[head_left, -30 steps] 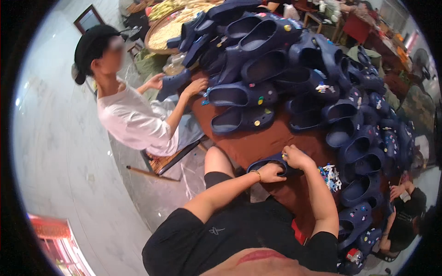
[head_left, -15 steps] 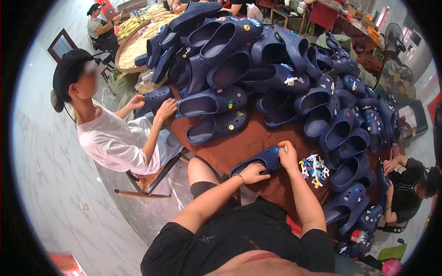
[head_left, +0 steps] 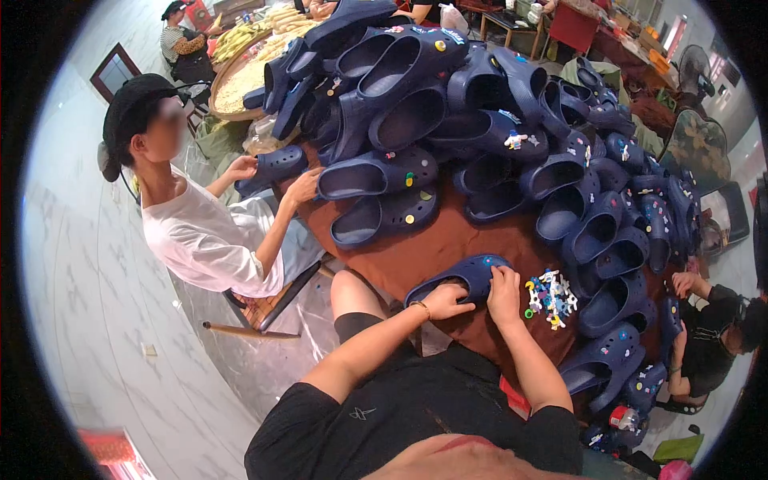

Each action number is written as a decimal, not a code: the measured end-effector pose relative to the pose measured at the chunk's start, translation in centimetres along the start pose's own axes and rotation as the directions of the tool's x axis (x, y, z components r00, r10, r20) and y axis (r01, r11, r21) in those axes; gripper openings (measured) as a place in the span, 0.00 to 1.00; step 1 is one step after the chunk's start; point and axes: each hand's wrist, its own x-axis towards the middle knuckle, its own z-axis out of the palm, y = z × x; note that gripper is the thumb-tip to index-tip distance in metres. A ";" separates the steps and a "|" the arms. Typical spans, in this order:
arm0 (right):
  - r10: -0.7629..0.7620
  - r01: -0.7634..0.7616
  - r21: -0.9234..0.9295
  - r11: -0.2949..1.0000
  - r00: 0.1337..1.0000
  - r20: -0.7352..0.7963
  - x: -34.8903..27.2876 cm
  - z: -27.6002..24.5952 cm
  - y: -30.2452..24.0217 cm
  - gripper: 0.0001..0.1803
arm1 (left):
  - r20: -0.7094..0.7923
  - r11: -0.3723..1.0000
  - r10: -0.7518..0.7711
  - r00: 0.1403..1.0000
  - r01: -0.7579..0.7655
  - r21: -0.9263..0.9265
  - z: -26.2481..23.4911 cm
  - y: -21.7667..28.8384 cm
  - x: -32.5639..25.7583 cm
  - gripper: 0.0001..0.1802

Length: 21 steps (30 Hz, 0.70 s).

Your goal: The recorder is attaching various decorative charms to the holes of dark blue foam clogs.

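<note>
A navy clog (head_left: 474, 269) lies on the brown cloth in front of me, its toe pointing right and a small blue charm on top. My left hand (head_left: 448, 301) grips it at the opening, with fingers inside and the thumb out over the near side. My right hand (head_left: 504, 294) is closed at the toe, its fingertips against the upper; any small piece between them is hidden. Just right of that hand is a pile of small charms (head_left: 552, 299), white, blue, yellow and green.
A big heap of navy clogs (head_left: 408, 120) covers the table's far and right sides. At left, a person in white (head_left: 212, 228) handles a clog (head_left: 282, 162); another person in black (head_left: 708, 344) sits at right. Behind stands a round basket (head_left: 232, 100).
My right hand has lowered from just above the clog's toe onto its near side. The view has shifted slightly. The person at left still has a hand on a clog.
</note>
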 end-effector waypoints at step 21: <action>-0.098 0.111 0.198 0.974 0.992 -0.075 -0.8 0.1 2.9 0.14 | -0.020 1.000 0.008 1.000 -0.007 0.004 0.2 -0.1 0.0 0.26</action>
